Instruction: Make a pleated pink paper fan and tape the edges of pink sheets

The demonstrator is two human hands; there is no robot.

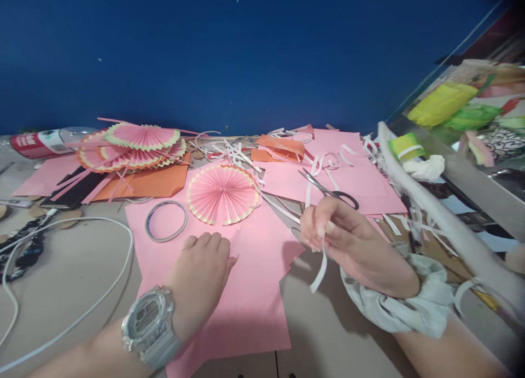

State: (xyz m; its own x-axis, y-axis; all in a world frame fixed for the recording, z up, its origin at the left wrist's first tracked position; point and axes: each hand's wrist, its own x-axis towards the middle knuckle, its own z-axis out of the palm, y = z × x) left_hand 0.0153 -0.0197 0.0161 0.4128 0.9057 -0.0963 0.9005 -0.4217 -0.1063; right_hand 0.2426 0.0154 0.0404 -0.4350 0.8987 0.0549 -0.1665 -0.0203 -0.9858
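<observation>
My right hand (pixel 348 238), raised above the table's right side, pinches a narrow white strip (pixel 320 274) that dangles from its fingertips. On the pink paper sheets (pixel 250 307) rests my left hand (pixel 203 274), its fingers curled under and the thumb tip out to the side. Just beyond it lies a pleated pink paper fan (pixel 223 195) with pale yellow edges, opened nearly to a full circle with a small gap at the bottom. A roll of tape (pixel 166 221) lies flat to its left. Dark-handled scissors (pixel 328 189) lie partly open behind my right hand.
More folded fans (pixel 139 148) are stacked at the back left on orange paper (pixel 159 180), near a plastic bottle (pixel 45 143). White strip scraps (pixel 233 151) litter the back. A white cable (pixel 129 252) loops on the left. A white-edged bin (pixel 443 214) stands right.
</observation>
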